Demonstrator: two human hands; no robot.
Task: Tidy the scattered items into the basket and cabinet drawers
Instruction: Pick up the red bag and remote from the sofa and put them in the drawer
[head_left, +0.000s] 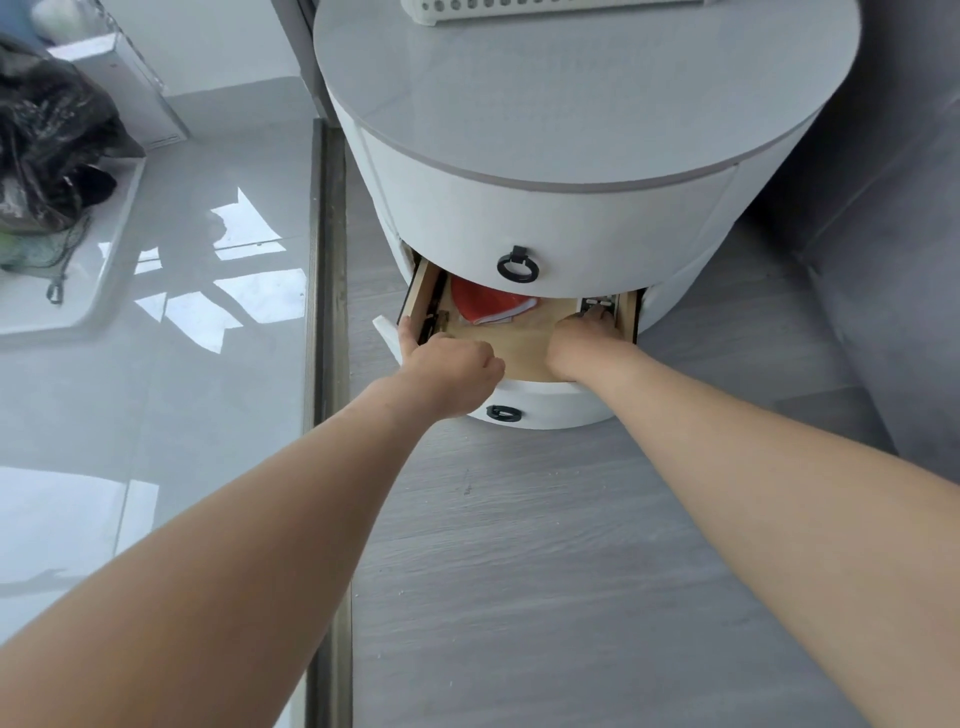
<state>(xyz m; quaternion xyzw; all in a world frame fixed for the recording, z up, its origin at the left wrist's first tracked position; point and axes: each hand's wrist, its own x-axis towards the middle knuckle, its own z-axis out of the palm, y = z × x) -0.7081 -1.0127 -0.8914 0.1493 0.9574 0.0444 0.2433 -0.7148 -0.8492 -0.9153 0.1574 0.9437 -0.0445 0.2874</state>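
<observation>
A round white cabinet (545, 218) stands on the grey wood floor with its lower drawer (519, 348) pulled out. A red folded item (488, 306) lies at the back left of the drawer's wooden floor. My left hand (447, 371) grips the drawer's front edge at its left corner, thumb along the side. My right hand (584, 340) reaches into the right side of the drawer, its curled fingertips on a small black-and-white item (600, 303) next to the right wall. The upper drawer (519, 228) is closed. A white perforated basket (519, 8) sits at the back of the cabinet top.
Black ring handles hang on the upper drawer (518, 265) and the lower drawer (503, 413). Grey upholstered furniture (883, 260) stands close on the right. To the left, past a metal threshold strip (327, 312), a black bag (47, 140) lies on a white tray over glossy tiles.
</observation>
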